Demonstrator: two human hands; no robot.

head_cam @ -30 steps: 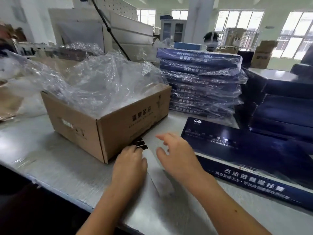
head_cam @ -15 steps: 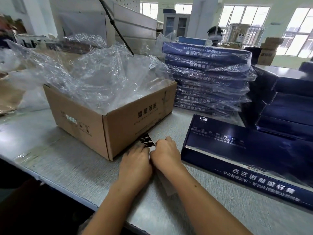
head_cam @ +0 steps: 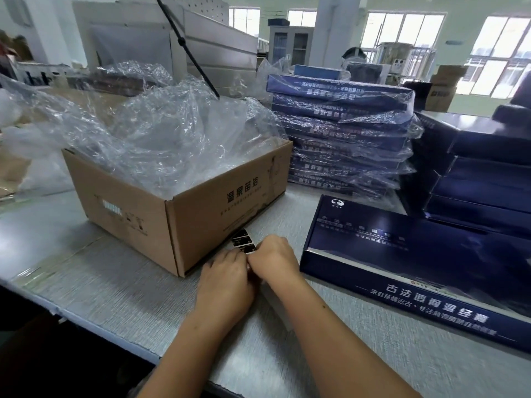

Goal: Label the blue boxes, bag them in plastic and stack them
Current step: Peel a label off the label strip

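Head view, single frame. Grey bench (head_cam: 100,280) runs across the foreground. Both hands meet at bench centre, knuckles up and touching each other, just in front of the near corner of an open cardboard carton (head_cam: 178,216). Left hand (head_cam: 227,280): fingers bent down onto the near end of a label strip (head_cam: 243,241); fingertips hidden, so I cannot tell whether it pinches or only presses. Right hand (head_cam: 273,257): fingers curled tight, pinching the same near end of the strip. The strip lies flat on the bench against the carton's right-hand wall; three dark labels show beyond the hands. Print on them too small to read. Carton is filled and overflowing with crumpled clear plastic bags (head_cam: 161,139). One blue box (head_cam: 402,262) lies flat on the bench just right of the right hand, unbagged, white print on its near edge, not touched by either hand. Behind it, a stack of bagged blue boxes (head_cam: 344,133) stands beside the carton's far right corner, loose film hanging off the ends. At the right edge, a second pile of bare blue boxes (head_cam: 482,179), no plastic on them. A black cable (head_cam: 186,50) slants down from the top toward the bags.
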